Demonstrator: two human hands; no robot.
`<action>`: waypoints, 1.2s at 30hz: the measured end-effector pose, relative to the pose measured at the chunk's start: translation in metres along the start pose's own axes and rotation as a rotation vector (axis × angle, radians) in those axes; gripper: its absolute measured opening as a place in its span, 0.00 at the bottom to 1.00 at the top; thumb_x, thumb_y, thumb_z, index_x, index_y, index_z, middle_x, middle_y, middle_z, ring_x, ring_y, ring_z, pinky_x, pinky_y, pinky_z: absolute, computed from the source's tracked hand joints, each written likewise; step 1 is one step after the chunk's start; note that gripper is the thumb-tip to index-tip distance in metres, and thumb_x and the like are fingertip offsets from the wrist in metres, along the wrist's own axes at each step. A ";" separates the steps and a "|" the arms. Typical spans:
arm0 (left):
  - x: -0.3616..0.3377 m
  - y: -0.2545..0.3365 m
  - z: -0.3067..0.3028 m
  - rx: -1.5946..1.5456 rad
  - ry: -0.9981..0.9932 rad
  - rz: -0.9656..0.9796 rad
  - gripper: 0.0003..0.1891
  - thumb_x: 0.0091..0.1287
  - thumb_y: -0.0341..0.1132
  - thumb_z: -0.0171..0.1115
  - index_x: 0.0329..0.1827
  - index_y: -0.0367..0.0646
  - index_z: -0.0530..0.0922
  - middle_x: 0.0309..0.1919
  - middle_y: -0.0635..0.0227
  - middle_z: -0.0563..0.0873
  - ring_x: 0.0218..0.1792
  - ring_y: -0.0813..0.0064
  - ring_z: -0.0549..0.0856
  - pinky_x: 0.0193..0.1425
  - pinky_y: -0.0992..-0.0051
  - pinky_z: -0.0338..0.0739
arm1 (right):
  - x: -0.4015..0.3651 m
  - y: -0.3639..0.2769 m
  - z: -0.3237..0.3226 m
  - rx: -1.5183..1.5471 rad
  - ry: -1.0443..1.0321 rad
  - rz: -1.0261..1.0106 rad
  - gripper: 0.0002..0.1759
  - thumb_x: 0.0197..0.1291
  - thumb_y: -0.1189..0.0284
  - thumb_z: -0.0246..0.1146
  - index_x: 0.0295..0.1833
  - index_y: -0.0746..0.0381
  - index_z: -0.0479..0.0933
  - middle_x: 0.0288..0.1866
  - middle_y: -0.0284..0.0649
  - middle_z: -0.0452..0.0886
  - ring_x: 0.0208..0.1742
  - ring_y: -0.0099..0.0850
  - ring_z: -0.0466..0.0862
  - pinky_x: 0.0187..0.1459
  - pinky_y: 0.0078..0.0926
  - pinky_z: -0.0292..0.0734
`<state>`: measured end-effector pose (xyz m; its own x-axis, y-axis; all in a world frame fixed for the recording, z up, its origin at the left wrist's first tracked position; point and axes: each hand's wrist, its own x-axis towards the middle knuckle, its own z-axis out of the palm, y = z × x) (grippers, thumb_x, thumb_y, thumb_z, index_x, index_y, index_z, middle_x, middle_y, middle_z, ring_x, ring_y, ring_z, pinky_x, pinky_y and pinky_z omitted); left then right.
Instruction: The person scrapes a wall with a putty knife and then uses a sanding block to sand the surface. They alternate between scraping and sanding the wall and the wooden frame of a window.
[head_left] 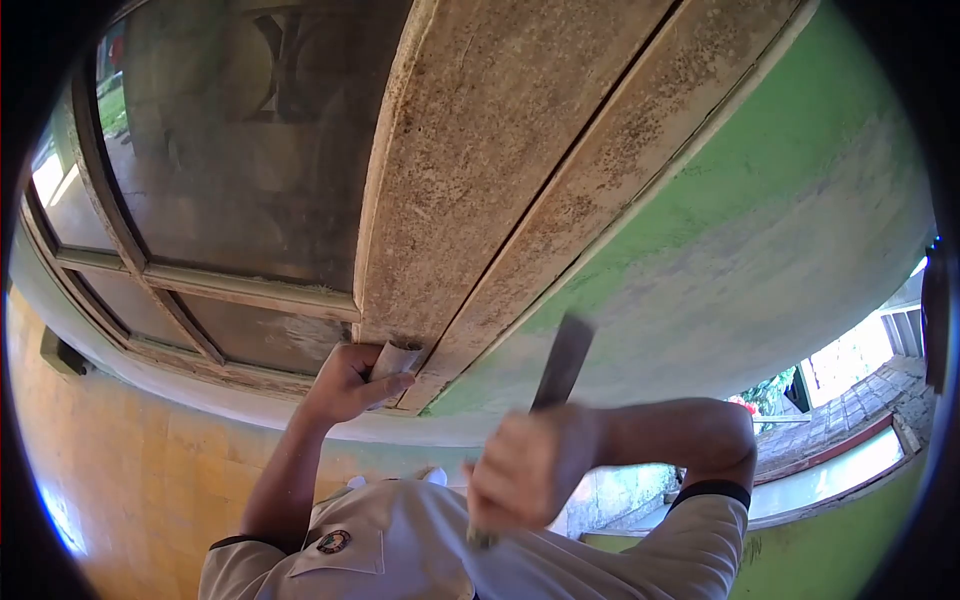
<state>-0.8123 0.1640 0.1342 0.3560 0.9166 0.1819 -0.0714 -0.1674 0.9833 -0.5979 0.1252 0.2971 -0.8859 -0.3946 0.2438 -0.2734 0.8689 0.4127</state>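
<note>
My left hand (345,388) is closed around a curled, pale grey sheet (397,358), which looks like folded sandpaper. That hand sits at the lower part of the worn wooden frame (450,190), right beside the corner of the window. Blurred by motion, my right hand (528,468) is wrapped round the handle of a flat, dark-bladed tool (565,362) in front of my chest. Its blade points up and overlaps the green wall in this view; the exact kind of tool is unclear.
Glass panes (240,150) with wooden bars (250,292) fill the upper left. A green, patchily whitened wall (740,230) runs along the right. Yellow-orange floor tiles (170,460) lie at lower left. A dark block (63,352) is by the wall's base. A bright opening (850,355) shows at far right.
</note>
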 end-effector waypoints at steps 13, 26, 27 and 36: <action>0.000 0.000 0.001 0.052 0.012 0.036 0.15 0.59 0.38 0.70 0.23 0.37 0.76 0.16 0.77 0.74 0.20 0.89 0.69 0.21 0.79 0.63 | 0.001 0.002 0.000 -0.056 0.027 0.045 0.15 0.47 0.79 0.64 0.21 0.59 0.63 0.14 0.25 0.58 0.14 0.19 0.60 0.16 0.21 0.47; 0.000 -0.002 0.002 0.016 0.008 0.002 0.15 0.59 0.38 0.70 0.23 0.38 0.75 0.16 0.78 0.73 0.20 0.89 0.69 0.21 0.79 0.63 | -0.006 0.016 0.004 -0.114 -0.007 0.053 0.16 0.48 0.79 0.65 0.20 0.59 0.62 0.14 0.24 0.57 0.13 0.19 0.59 0.16 0.20 0.46; 0.001 -0.001 0.002 0.033 0.016 0.035 0.15 0.59 0.38 0.70 0.23 0.37 0.75 0.16 0.78 0.74 0.20 0.89 0.69 0.21 0.79 0.63 | -0.004 0.015 0.002 -0.098 0.025 0.080 0.16 0.48 0.80 0.64 0.20 0.59 0.62 0.14 0.25 0.56 0.13 0.19 0.58 0.16 0.20 0.46; 0.000 0.003 0.002 0.017 0.009 -0.006 0.15 0.60 0.37 0.70 0.23 0.37 0.76 0.16 0.77 0.74 0.21 0.89 0.69 0.21 0.80 0.63 | -0.001 0.016 0.001 -0.139 0.059 0.079 0.15 0.46 0.80 0.64 0.20 0.59 0.62 0.14 0.24 0.57 0.14 0.18 0.60 0.16 0.20 0.46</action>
<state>-0.8108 0.1626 0.1366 0.3482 0.9207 0.1764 -0.0531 -0.1685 0.9843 -0.6022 0.1401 0.3025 -0.8779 -0.3474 0.3295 -0.1461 0.8497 0.5065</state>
